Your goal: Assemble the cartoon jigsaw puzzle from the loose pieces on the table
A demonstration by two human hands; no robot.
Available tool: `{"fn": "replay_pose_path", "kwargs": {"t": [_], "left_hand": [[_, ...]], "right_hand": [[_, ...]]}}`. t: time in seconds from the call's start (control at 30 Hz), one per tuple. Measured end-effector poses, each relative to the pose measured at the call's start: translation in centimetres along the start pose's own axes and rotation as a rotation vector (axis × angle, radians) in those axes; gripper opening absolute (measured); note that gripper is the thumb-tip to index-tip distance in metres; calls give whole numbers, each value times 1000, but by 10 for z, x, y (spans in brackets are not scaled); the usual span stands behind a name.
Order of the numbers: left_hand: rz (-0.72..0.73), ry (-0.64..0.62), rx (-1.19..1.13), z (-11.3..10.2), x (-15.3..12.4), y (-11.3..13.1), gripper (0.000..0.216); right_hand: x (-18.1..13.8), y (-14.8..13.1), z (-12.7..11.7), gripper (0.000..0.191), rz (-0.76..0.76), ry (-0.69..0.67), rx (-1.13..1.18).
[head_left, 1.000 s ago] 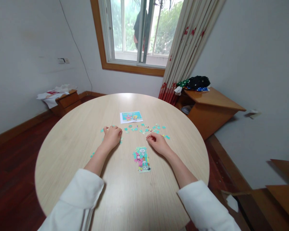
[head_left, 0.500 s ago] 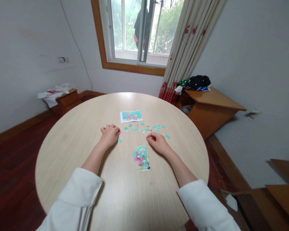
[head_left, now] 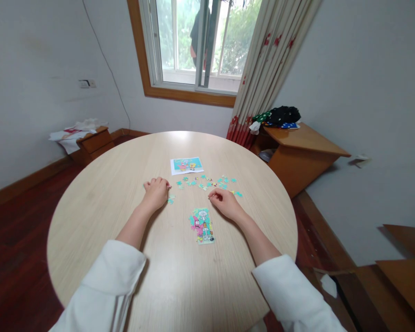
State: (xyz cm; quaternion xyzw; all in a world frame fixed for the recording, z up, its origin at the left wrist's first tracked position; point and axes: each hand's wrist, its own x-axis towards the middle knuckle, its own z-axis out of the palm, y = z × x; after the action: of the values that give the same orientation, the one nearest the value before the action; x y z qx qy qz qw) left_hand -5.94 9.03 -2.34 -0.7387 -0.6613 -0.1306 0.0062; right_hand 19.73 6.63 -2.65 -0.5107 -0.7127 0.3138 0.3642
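My left hand (head_left: 156, 192) rests on the table left of the loose jigsaw pieces, its fingers bent and closed at a small pink puzzle piece (head_left: 169, 186), of which only an edge shows. Just below those fingertips lie a few pale teal pieces (head_left: 171, 198). My right hand (head_left: 225, 202) is curled, thumb and forefinger together, close to the near side of the scattered pieces (head_left: 203, 186); whatever is between them, if anything, is hidden. Between my forearms lies a joined puzzle section (head_left: 203, 226) with a pink starfish figure and a pale squid-like figure. Its edges are uneven.
A printed picture sheet (head_left: 186, 165) lies behind the pieces on the round wooden table (head_left: 100, 203). Beyond the table stand a wooden cabinet (head_left: 304, 143) with dark cloth (head_left: 285, 115) on top, a long curtain (head_left: 263, 74) and a window (head_left: 183, 41).
The view has shifted slightly, so everything sits a little further left and higher. Less of the pink piece shows at my left fingertips. My right hand keeps its curled shape.
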Motion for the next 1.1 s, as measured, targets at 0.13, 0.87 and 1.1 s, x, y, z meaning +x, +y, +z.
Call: {"fn": "replay_pose_path", "kwargs": {"t": [0.13,0.87,1.1], "left_hand": [[-12,54,-29,-1,2,1,31],[-428,144,-1297,-17,-7,36,17],[-146,-11,-1135,-10,-36,65,26]], "right_hand": [[0,-1,0,14,6,0,-2],[2,4,1,13,6,11,19],[1,-11,10,25,23,50,299]]}}
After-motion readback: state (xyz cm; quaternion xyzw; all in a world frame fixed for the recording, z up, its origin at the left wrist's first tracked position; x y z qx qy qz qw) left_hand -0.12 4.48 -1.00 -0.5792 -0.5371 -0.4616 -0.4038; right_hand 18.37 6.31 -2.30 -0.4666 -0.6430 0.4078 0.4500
